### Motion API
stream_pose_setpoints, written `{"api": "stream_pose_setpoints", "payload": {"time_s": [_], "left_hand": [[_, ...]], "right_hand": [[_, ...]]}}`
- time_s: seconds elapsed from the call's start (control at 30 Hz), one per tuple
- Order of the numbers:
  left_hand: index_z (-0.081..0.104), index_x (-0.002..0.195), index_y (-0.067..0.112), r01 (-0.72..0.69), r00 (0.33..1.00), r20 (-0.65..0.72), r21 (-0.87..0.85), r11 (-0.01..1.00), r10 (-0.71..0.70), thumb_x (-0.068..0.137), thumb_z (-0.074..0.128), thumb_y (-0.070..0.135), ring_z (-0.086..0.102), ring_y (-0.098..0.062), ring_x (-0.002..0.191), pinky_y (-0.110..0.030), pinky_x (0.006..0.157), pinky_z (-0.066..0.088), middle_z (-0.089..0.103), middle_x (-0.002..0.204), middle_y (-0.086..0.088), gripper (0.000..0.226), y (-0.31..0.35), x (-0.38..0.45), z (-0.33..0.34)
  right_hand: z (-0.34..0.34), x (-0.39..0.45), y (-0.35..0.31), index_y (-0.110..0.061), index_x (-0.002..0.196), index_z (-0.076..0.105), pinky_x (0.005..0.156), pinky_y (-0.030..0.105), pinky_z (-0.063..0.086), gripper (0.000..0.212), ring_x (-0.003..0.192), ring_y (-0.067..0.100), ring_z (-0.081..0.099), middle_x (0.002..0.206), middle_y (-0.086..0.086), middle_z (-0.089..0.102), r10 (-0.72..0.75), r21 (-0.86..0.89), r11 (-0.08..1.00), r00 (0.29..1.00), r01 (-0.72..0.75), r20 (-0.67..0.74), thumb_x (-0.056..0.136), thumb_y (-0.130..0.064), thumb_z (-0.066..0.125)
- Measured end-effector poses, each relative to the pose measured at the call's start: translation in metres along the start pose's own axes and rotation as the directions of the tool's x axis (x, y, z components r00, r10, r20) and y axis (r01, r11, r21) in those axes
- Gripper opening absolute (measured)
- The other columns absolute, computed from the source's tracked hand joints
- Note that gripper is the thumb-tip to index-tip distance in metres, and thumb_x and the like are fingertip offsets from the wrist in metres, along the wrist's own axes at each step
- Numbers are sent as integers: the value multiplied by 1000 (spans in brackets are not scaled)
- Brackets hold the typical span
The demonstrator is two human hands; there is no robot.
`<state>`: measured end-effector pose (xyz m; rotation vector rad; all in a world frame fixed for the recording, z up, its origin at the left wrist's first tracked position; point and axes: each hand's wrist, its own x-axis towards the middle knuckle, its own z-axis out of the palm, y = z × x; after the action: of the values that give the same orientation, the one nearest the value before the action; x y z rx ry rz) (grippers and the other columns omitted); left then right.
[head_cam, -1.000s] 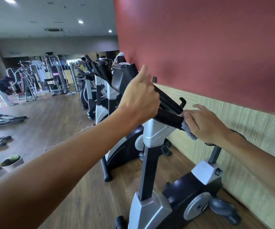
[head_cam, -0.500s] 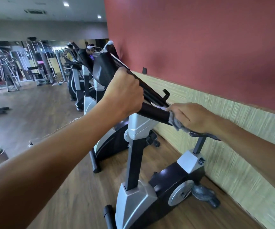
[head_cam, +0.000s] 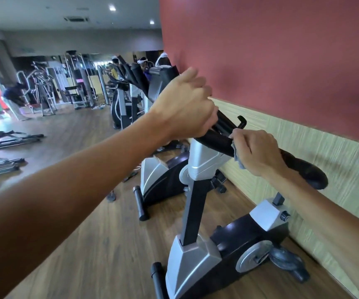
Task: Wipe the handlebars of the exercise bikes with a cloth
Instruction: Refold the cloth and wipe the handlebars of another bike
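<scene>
The nearest exercise bike (head_cam: 198, 262) stands by the wall, silver and black. Its black handlebar (head_cam: 215, 142) runs from the console down to the right. My left hand (head_cam: 185, 106) grips the upper part of the handlebar near the console (head_cam: 161, 80). My right hand (head_cam: 257, 151) holds a grey cloth (head_cam: 237, 157) wrapped against the lower handlebar, fingers curled round it. The black saddle (head_cam: 305, 169) shows just behind my right wrist.
A second bike (head_cam: 159, 180) stands just beyond, with more bikes (head_cam: 122, 108) in a row along the red wall (head_cam: 282, 50). Weight machines (head_cam: 44, 91) and a bending person (head_cam: 14, 98) are far left. Black frames (head_cam: 3, 139) lie on the wooden floor.
My right hand with the cloth has slid along the lower handlebar, ending a little higher toward the console. My left hand keeps its grip, and the view has shifted.
</scene>
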<state>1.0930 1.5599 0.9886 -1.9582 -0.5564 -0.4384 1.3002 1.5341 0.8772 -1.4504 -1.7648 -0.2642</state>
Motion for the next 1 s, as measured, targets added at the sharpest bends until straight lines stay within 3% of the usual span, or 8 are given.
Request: {"api": "stream_pose_setpoints", "payload": {"time_s": [0.07, 0.13, 0.27, 0.47, 0.57, 0.67, 0.8, 1.0], "left_hand": [[71, 75, 5, 43, 998, -55, 66, 997, -39, 99, 38, 30, 58, -32, 84, -42, 97, 44, 66, 78, -13, 48, -22, -1, 0], [70, 77, 2, 85, 995, -56, 93, 992, -80, 102, 32, 29, 57, -34, 89, -43, 98, 43, 66, 82, -15, 52, -40, -2, -3], [70, 77, 1, 125, 991, -55, 97, 987, -120, 101, 34, 29, 57, -34, 90, -45, 99, 38, 68, 83, -16, 52, -48, -5, 0], [69, 72, 3, 189, 981, -49, 100, 977, -185, 97, 35, 29, 54, -31, 91, -44, 108, 34, 68, 77, -12, 49, -31, -5, 2], [68, 72, 4, 178, 984, -35, 63, 982, -176, 95, 36, 28, 54, -30, 89, -45, 108, 36, 66, 77, -13, 46, -31, -4, 4], [69, 68, 1, 223, 971, -92, 45, 974, -219, 92, 39, 26, 53, -30, 79, -43, 94, 43, 64, 71, -15, 45, -31, -3, 9], [67, 62, 2, 275, 954, -129, 24, 961, -270, 91, 40, 27, 49, -29, 73, -42, 83, 41, 61, 64, -13, 47, -26, 0, 12], [64, 55, 6, 261, 955, -148, 9, 965, -257, 86, 46, 23, 49, -28, 67, -36, 69, 40, 58, 57, -10, 40, -27, -1, 12]], "right_hand": [[10, 10, -28, -13, 64, 66, 57, 12, 37, 53, 47, 15, 53, 47, -5, 57, -42, 56, 997, 993, 48, -107, 101, -26, 29], [20, 30, -63, -18, 57, 54, 54, 30, 42, 51, 45, 21, 50, 44, -6, 48, -110, 104, 987, 986, 123, -122, 102, -24, 31], [24, 55, -78, -16, 60, 41, 53, 37, 39, 45, 44, 23, 47, 45, 0, 46, -137, 267, 951, 987, 153, -79, 102, -25, 29], [7, 24, -20, -10, 75, 64, 62, 37, 50, 66, 55, 24, 61, 54, 4, 60, -78, 30, 997, 993, 76, 91, 97, -43, 12], [-12, 1, 19, -14, 72, 62, 89, 44, 52, 65, 58, 24, 59, 51, 0, 57, -57, -244, 965, 988, 91, 141, 98, -38, 8], [-15, -5, 37, -19, 68, 62, 117, 39, 32, 63, 47, 10, 54, 41, -1, 54, -77, -327, 936, 983, 128, 165, 101, -32, 10], [-3, 2, 13, -12, 55, 62, 67, 34, 55, 64, 40, 10, 54, 39, -1, 53, 28, -69, 997, 997, -24, 71, 97, -33, 19], [27, 42, -75, -23, 57, 41, 56, 33, 34, 45, 44, 15, 45, 46, -4, 42, -122, 102, 985, 983, 137, -138, 99, -28, 25]]}}
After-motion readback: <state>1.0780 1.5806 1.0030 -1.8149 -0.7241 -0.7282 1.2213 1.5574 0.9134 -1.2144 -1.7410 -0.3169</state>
